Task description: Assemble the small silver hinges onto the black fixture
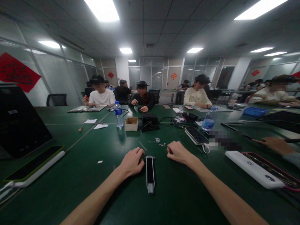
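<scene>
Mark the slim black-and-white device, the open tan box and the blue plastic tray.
Slim black-and-white device (150, 171), head view: middle of its black face.
Open tan box (131, 126), head view: front wall.
Blue plastic tray (253, 112), head view: near wall.

Ceiling (154, 23): dark grey, panelled, with an air vent (150, 45) at upper centre. Ceiling lights: rectangular, white, lit; one large light panel (103, 9) at upper left, another (260, 8) at upper right, smaller ones beyond. Left side: framed glass partition (55, 72), red diamond-shaped paper decoration (17, 72) with dark lettering, black office chair (56, 100). Back wall: white column (122, 68), glazed panels (146, 78), pale door (173, 84) bearing a red ornament (173, 76). Foreground: green tabletop (47, 193), seamed.
</scene>
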`<action>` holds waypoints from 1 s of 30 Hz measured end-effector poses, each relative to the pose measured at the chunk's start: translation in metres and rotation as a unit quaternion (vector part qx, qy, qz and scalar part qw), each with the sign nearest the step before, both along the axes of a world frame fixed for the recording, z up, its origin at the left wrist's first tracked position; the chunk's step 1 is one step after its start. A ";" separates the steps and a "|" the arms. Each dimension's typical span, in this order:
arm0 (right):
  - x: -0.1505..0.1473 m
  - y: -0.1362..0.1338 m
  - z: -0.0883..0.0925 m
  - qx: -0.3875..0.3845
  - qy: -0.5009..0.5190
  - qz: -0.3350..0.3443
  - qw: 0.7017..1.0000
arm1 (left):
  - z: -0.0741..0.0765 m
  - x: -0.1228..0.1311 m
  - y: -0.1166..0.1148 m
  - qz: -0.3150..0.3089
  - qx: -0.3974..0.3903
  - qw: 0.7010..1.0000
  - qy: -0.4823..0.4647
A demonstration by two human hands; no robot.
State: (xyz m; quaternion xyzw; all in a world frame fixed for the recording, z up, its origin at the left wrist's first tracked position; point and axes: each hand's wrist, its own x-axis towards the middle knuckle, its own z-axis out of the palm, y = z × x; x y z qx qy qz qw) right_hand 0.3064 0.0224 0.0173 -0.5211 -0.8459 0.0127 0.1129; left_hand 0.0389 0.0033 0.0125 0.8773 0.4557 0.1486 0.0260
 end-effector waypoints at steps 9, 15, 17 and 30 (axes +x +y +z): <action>-0.057 -0.025 -0.008 0.213 0.121 0.223 0.944 | -0.008 0.007 -0.002 -0.101 0.041 0.978 -0.177; -0.064 -0.030 -0.012 0.260 0.168 0.229 0.923 | -0.006 0.008 -0.003 -0.122 -0.009 0.969 -0.216; -0.063 -0.031 -0.011 0.248 0.170 0.209 0.930 | -0.002 0.008 -0.005 -0.113 -0.036 0.966 -0.228; -0.044 -0.023 -0.001 0.123 0.082 0.100 0.984 | -0.004 -0.009 0.012 -0.052 -0.037 0.981 -0.186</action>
